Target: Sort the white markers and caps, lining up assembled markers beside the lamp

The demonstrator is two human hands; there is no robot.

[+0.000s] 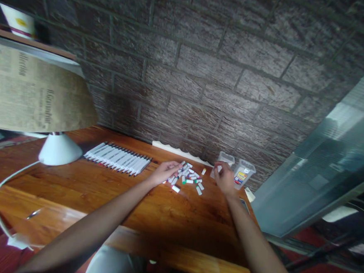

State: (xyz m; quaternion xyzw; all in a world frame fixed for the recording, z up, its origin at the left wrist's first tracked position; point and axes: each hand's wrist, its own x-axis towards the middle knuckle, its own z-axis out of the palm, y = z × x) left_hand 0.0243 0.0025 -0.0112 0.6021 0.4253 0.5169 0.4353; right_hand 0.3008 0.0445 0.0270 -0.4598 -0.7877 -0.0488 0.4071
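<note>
Presently holding both hands apart above the desk (170, 219), toward its back edge. Reaching with the left hand (166, 173) to the left side of a loose scatter of caps (189, 181), touching or nearly touching one with the fingertips; not showing clearly whether gripping it. Pinching a small white piece (219, 168) between thumb and fingers of the right hand (225, 182). Having two clear boxes (243, 174) just beside that hand, near the desk's back right corner. Seeing white markers (118, 158) lying in a row, left of the caps, and a lamp (60, 151) standing near the row's left end. Finding a scalloped white strip (181, 153) lying along the back edge, behind the caps.
</note>
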